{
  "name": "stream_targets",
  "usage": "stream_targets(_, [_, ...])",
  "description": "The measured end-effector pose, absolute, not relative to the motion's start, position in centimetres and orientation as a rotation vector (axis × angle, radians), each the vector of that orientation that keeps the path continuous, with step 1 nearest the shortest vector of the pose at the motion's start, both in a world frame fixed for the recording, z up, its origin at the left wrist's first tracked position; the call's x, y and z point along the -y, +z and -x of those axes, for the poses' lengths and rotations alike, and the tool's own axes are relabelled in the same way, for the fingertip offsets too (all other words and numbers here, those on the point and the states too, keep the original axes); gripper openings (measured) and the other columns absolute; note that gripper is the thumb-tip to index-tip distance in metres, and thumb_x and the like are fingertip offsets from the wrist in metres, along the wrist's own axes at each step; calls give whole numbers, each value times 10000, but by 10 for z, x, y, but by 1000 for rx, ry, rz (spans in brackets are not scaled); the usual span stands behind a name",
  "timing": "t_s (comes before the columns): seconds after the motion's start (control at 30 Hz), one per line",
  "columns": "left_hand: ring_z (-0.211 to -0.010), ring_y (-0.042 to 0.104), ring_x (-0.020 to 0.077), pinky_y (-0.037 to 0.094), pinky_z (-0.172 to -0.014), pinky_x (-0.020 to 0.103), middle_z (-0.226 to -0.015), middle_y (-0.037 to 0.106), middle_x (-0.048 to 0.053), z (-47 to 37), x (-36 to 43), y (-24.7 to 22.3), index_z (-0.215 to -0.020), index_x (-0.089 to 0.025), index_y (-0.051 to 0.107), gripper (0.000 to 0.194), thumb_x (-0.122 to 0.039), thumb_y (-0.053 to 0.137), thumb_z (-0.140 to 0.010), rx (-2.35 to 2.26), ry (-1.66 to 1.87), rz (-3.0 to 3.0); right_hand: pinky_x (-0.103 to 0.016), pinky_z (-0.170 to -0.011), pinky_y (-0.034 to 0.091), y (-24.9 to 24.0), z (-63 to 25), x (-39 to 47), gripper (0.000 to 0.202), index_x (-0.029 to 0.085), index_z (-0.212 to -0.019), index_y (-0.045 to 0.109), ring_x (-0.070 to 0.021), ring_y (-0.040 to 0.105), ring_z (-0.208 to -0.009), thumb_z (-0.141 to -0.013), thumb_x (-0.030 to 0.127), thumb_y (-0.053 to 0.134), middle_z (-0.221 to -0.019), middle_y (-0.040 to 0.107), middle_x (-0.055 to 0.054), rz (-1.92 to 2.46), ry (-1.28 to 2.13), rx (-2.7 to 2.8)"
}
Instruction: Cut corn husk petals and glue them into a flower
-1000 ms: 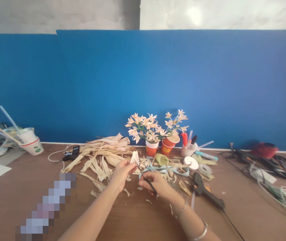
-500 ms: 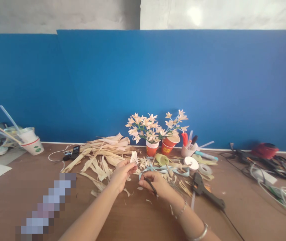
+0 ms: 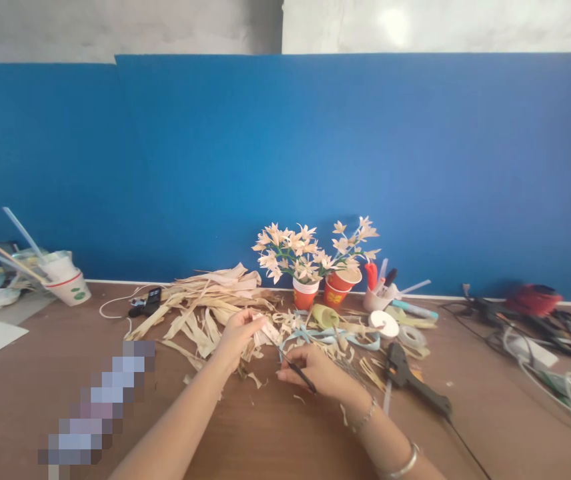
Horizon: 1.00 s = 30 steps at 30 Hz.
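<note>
My left hand (image 3: 239,337) pinches a small pale piece of husk (image 3: 266,329) between thumb and fingers, above the front of the husk pile. My right hand (image 3: 308,370) is closed on dark scissors (image 3: 299,375), whose blades point up and left toward the pale piece. Whether the blades touch it is too small to tell. Behind the hands lies a heap of dry husk strips (image 3: 210,300). Pale flowers (image 3: 293,250) on green stems stand at a red and white cup (image 3: 306,294).
A black glue gun (image 3: 415,383) with its cord lies to the right of my right hand. Near it are a tape roll (image 3: 412,337) and a white disc (image 3: 384,324). Cables (image 3: 530,360) spread at far right; a white cup (image 3: 70,289) holds sticks at left.
My left hand has shifted slightly left, and the pale piece has tilted down from its upright position. My right hand still holds the scissors in nearly the same place.
</note>
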State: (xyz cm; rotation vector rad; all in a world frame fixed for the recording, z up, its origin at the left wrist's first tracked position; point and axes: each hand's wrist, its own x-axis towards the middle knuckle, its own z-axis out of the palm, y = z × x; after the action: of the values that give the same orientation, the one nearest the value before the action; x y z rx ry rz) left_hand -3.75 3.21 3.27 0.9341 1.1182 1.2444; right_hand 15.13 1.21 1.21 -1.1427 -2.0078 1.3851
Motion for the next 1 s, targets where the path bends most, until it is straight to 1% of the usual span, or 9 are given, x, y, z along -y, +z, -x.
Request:
stream_targets(0.17, [-480, 495, 86, 375, -511, 202, -526, 560, -53, 36, -33, 29, -605, -163, 553, 301, -340, 787, -539, -1114, 1294, -902, -201, -466, 260, 15, -151, -12, 380, 145, -632, 632, -87, 351, -523, -667, 510, 728, -559, 455, 37, 1139, 1357, 1995])
stream_targets(0.37, [-450, 473, 72, 366, -465, 190, -491, 526, -64, 36, -33, 28, -592, -159, 553, 295, -311, 799, -533, -1078, 1296, -807, -203, -467, 262, 15, -150, -12, 376, 151, -619, 629, -87, 333, -521, -651, 510, 739, -548, 437, 43, 1153, 1350, 1980])
stream_targets(0.5, [-457, 487, 70, 376, -465, 183, -497, 546, -55, 36, -34, 27, -583, -153, 555, 292, -284, 809, -523, -1040, 1313, -757, -200, -461, 262, 16, -150, -12, 382, 150, -621, 624, -85, 346, -514, -648, 512, 741, -539, 445, 44, 1156, 1353, 1974])
stream_targets(0.77, [-496, 547, 85, 422, -508, 188, -532, 614, -17, 30, -32, 30, -574, -127, 590, 288, -227, 837, -464, -969, 1404, -560, -183, -400, 254, 15, -149, -10, 401, 148, -623, 578, -68, 349, -417, -657, 516, 734, -443, 439, 61, 1203, 1427, 1916])
stream_targets(0.87, [-529, 570, 89, 432, -514, 179, -564, 631, -9, 28, -31, 30, -592, -125, 602, 254, -198, 824, -491, -972, 1424, -524, -176, -388, 252, 14, -149, -11, 394, 149, -627, 578, -63, 350, -405, -651, 507, 740, -435, 441, 64, 1191, 1439, 1887])
stream_targets(1.0, [-544, 590, 93, 452, -508, 174, -599, 651, 6, 26, -30, 29, -628, -118, 620, 172, -126, 782, -570, -967, 1445, -412, -173, -372, 251, 13, -148, -12, 384, 152, -627, 584, -61, 352, -384, -644, 501, 745, -418, 441, 68, 1206, 1447, 1868])
